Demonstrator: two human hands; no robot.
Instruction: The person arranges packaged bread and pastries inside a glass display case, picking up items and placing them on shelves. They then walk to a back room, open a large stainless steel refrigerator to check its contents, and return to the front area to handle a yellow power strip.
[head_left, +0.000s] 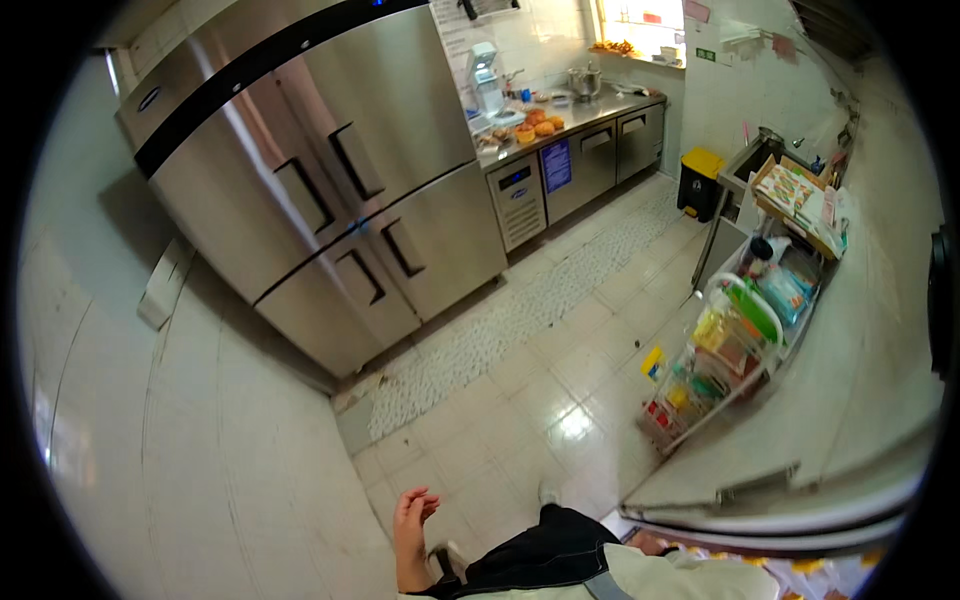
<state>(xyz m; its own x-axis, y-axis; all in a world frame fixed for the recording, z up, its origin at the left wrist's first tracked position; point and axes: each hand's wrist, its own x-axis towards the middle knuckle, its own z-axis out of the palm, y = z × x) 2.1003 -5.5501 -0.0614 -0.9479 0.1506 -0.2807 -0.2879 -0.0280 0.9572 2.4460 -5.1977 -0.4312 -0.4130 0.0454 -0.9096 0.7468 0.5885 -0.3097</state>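
Note:
My left hand (417, 505) hangs in the air beside the white wall at the lower left. Its fingers are loosely bent and hold nothing. Only a blurred piece of my right hand (646, 541) shows at the bottom, next to the edge of a door or panel (750, 517). My sleeve and body hide much of it, so its grip cannot be made out. Before me stretches a light tiled floor (517, 405). A tall stainless-steel four-door refrigerator (405, 97) stands ahead on the left, its doors closed.
A stainless-steel counter refrigerator (517, 202) carries baked goods (536, 126), a pot (583, 82) and a white appliance (486, 82). A yellow-lidded bin (700, 184) stands beyond. Along the right wall are a sink (739, 165), an open carton (795, 196) and a loaded rack (712, 367). A textured mat (480, 360) crosses the floor.

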